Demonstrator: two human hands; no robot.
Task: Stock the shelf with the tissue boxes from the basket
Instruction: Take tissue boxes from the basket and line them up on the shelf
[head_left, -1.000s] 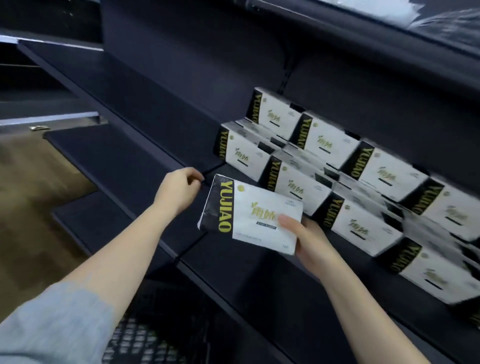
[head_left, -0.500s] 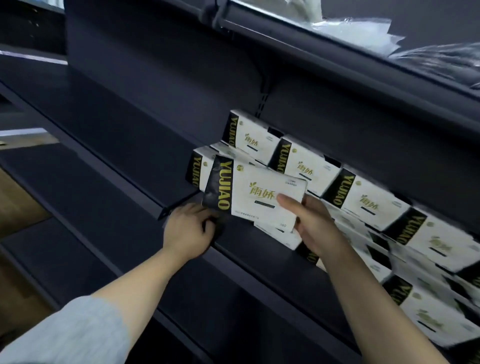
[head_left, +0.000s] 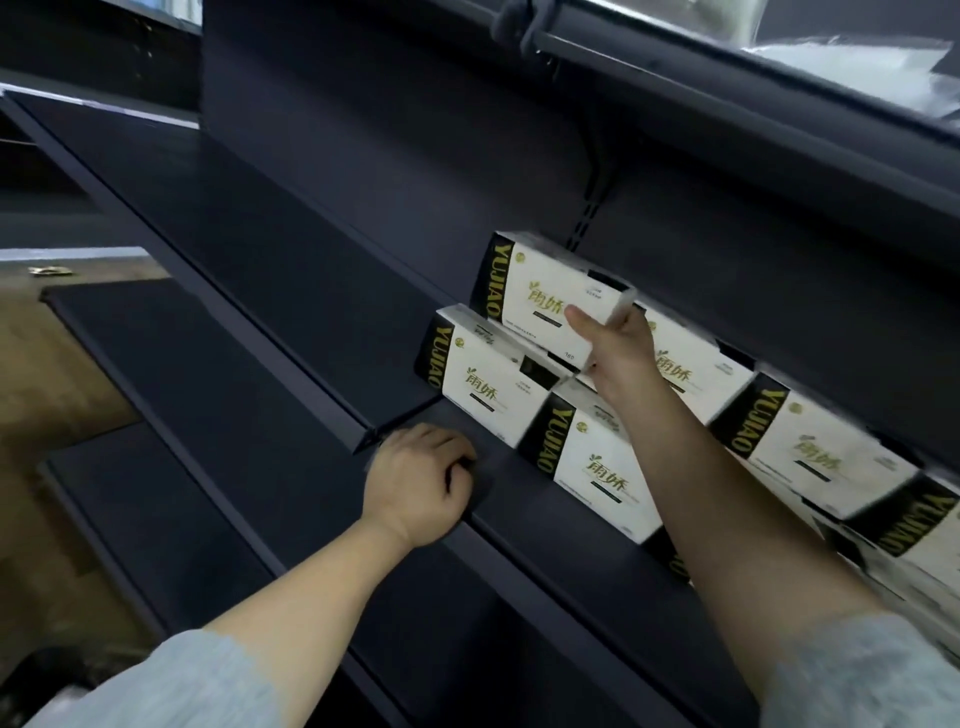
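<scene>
Dark, matte metal shelving fills most of the frame, its boards running diagonally from the upper left toward the lower right, with a slotted upright on the back panel right of centre. At the far left edge a strip of brown wood-look floor (head_left: 36, 374) shows below the shelves. Along the upper right, a higher shelf carries crinkled clear plastic packaging (head_left: 852, 67).

On the middle shelf (head_left: 291, 291), right of centre, stand rows of rectangular white tissue boxes (head_left: 810, 447) with black end panels and yellow "YUJIAO" lettering, stacked two tiers high and receding to the right edge. The right hand (head_left: 618, 353) grips one such tissue box (head_left: 545, 296) at its lower right corner, thumb on the printed face and fingers behind it, holding it at the left end of the upper tier, above a lower box (head_left: 483, 379). The left hand (head_left: 415, 483), fingers curled, holds onto the front lip of the shelf at centre frame. Grey sleeves (head_left: 171, 680) show at the bottom corners.
</scene>
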